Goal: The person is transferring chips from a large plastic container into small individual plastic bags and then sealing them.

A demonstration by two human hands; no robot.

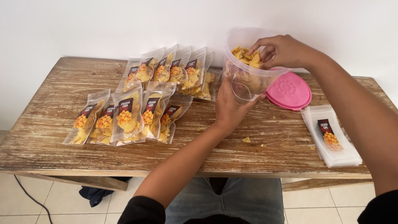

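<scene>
Right hand: the right hand (282,50) reaches into the tub's open top, fingers curled over the chips (245,57); whether it grips any cannot be told.
Left hand: the left hand (230,107) is wrapped around the tub's near side, holding it.
Tub: the clear plastic tub (244,79) is tilted between both hands, partly full of yellow chips.
Lid: a pink lid (290,90) lies just under the right wrist.
Empty bags: a stack of empty bags (331,135) sits right of the hands.
Filled bags: filled bags (132,103) lie in rows left of the left hand.
Table: the wooden table (49,103) carries a few crumbs (246,140) near the left wrist.
</scene>
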